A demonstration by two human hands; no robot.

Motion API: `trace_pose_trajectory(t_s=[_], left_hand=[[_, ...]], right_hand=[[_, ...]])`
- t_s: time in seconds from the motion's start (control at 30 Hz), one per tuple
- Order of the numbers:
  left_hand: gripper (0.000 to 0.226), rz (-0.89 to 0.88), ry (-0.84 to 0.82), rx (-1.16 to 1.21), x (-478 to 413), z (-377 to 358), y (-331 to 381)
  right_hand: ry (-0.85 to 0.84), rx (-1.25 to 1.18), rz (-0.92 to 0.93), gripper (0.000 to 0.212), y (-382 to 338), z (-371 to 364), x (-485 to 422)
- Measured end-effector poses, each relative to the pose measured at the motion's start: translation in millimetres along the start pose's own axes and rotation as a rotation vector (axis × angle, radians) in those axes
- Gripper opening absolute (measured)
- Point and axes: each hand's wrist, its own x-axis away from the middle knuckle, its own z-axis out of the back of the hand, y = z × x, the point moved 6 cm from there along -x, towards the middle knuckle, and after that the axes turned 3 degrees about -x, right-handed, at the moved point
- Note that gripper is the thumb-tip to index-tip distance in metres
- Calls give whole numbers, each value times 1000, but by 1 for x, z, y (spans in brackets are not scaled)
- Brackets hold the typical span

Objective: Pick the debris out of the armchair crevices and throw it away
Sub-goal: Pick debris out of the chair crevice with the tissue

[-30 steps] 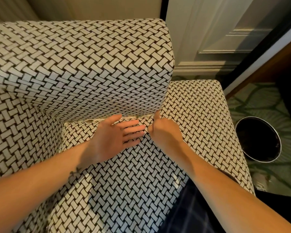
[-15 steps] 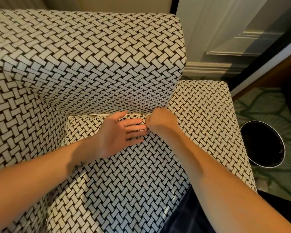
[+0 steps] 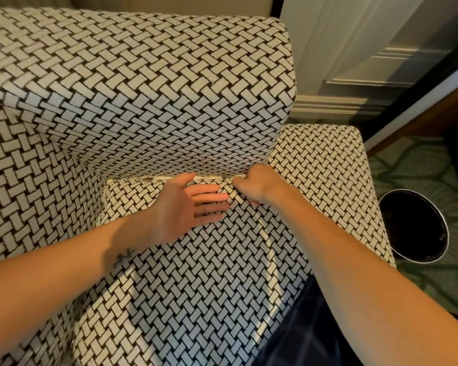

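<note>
Some pale debris (image 3: 212, 177) sits in the crack at the back of the armchair (image 3: 143, 88), where the seat (image 3: 196, 273) meets the back. The right hand (image 3: 257, 183) is right at that crack with its fingers curled in. I cannot tell if it holds any bits. The left hand (image 3: 185, 207) is flat and open just beside it, fingers straight, low over the seat and holding nothing. A round black bin (image 3: 418, 233) stands on the green carpet (image 3: 421, 165), next to the right arm of the chair (image 3: 328, 180).
</note>
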Motion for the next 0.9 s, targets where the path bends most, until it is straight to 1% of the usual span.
trace_pose_trajectory(t_s=[0.03,0.1,0.17,0.23,0.33,0.47,0.57,0.7,0.9], left_hand=[[59,4,0,0,0,0,0],[60,14,-12,-7,0,-1,0],[60,23,-29,-7,0,-2,-1],[60,20,-38,-2,0,-2,-1],[60,20,-45,-5,-1,-3,-2],[60,24,-53,-19,0,-4,-2],[60,26,-55,-20,-1,-4,-2],[60,23,-55,-23,0,-4,-3],[60,23,-63,-21,-1,-3,-3]], right_hand=[[11,42,1,41,-4,0,-1],[41,35,17,41,-3,1,-4],[58,-63,37,44,7,2,-4],[38,-151,40,49,16,2,-3],[27,-210,81,48,19,3,0],[62,-173,91,40,12,-1,1],[113,-120,32,47,5,-3,-6],[141,-263,13,49,14,-5,-4],[134,-376,94,48,20,-7,-3]])
